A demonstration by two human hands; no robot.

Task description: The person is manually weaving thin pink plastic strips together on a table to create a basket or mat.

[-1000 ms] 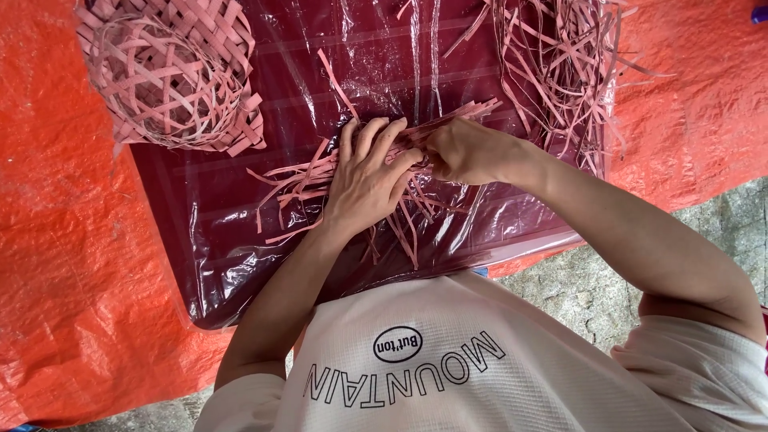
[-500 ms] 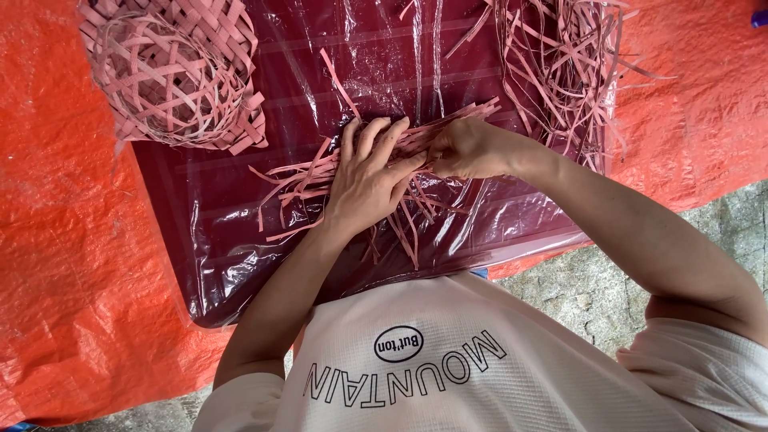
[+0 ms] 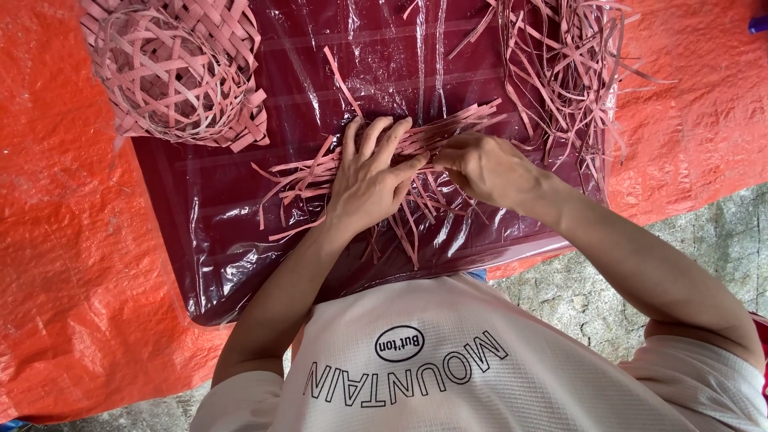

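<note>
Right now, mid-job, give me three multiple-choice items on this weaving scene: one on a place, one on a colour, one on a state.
1. Where does the woven basket lie?
A. at the upper left of the dark red plastic sheet
B. in the person's lap
C. on the concrete at the lower right

2. What colour is the tarp under the sheet?
A. blue
B. orange
C. white

3. How is the left hand set?
A. raised in the air, empty
B. closed round the basket rim
C. pressed flat, fingers spread, on the pink strips

Answers: 1 A, the basket lies at the sheet's top left corner. 2 B, orange tarp shows on both sides of the sheet. 3 C, the palm lies on the strips, beside the right hand, which also touches them.
</note>
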